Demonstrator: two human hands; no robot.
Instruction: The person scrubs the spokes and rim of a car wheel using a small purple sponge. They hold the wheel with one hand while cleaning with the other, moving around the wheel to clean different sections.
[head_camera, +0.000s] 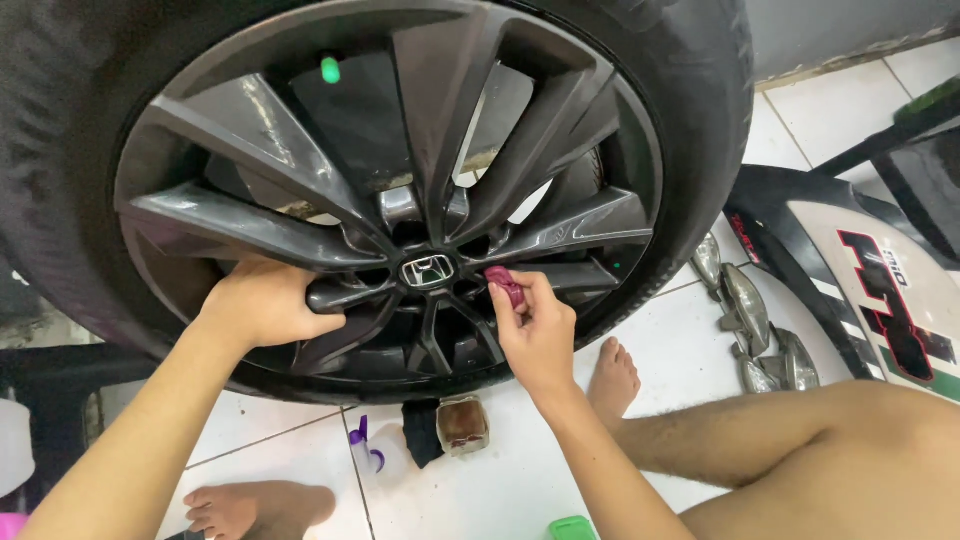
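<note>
So the right hand (540, 335) pinches a small purple pad (506, 284) against the wheel (300, 130) beside the hub; looks soft and light, best held at its edges. Left hand (268, 303) grips a spoke (240, 225).

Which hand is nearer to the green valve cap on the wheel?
Left. The left hand grips a spoke below the green valve cap; the right hand, holding a purple cloth, is farther off, lower right.

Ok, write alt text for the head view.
The right hand pinches a small magenta cloth against a dark grey alloy car wheel near its hub, while the left hand grips a spoke. A spray bottle stands on the white tiled floor below.
</note>
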